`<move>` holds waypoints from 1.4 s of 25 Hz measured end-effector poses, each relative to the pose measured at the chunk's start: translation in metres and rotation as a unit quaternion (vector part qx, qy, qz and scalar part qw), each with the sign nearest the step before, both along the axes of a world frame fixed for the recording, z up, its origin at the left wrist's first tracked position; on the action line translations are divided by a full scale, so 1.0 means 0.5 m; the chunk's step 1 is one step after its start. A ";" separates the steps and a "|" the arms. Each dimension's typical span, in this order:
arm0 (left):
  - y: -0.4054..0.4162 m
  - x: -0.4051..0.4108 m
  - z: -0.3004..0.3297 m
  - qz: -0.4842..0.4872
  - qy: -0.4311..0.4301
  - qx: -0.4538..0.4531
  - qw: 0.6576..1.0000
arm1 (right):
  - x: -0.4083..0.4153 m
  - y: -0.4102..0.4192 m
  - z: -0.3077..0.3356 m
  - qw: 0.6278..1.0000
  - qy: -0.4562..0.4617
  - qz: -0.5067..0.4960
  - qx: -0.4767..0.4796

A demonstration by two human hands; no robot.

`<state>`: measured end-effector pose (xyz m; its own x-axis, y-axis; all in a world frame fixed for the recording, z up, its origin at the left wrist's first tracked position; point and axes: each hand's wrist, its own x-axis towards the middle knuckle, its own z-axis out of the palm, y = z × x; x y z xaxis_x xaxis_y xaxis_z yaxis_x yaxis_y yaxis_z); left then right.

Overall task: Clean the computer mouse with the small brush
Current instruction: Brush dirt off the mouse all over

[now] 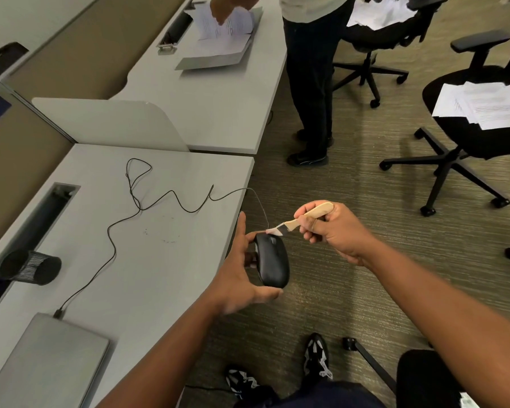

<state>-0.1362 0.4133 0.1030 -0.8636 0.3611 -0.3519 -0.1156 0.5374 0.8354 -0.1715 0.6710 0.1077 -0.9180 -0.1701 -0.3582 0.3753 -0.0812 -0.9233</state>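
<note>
My left hand [238, 278] holds a black wired computer mouse [271, 262] just off the desk's right edge, above the carpet. My right hand [333, 231] grips the pale wooden handle of a small brush [301, 220]. The white bristles of the brush touch the front end of the mouse, near where the cable comes out. The thin black cable [136, 201] trails in loops across the grey desk [159, 260] to a closed silver laptop [47, 360].
A black mesh pen cup [31, 266] stands at the desk's left. A person [312, 83] stands at the far desk handling papers. Two black office chairs [468, 136] with paper stacks sit on the carpet to the right. My feet [317, 356] are below.
</note>
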 end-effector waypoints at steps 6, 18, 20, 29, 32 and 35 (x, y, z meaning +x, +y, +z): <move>0.003 0.004 0.001 0.081 -0.014 0.034 0.996 | 0.011 0.004 -0.003 0.999 -0.034 0.000 -0.009; 0.025 -0.018 0.009 0.208 -0.078 0.195 0.955 | 0.035 -0.026 0.017 0.996 0.086 0.009 -0.008; 0.023 -0.021 0.006 0.243 -0.088 0.222 0.940 | 0.038 -0.021 0.021 0.995 0.096 0.028 -0.013; 0.040 -0.027 0.031 0.372 -0.133 0.350 0.849 | 0.043 -0.031 0.024 0.991 0.083 0.055 -0.086; 0.051 -0.032 0.037 0.423 -0.157 0.364 0.815 | 0.051 -0.048 0.014 0.988 0.094 0.074 -0.093; 0.057 -0.037 0.035 0.448 -0.152 0.350 0.809 | 0.055 -0.058 0.003 0.986 0.131 0.090 -0.044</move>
<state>-0.1545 0.4416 0.1205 -0.8008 -0.1600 -0.5771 -0.4535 -0.4675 0.7588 -0.1438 0.6419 0.1093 -0.9291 -0.3588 -0.0893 0.1402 -0.1183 -0.9830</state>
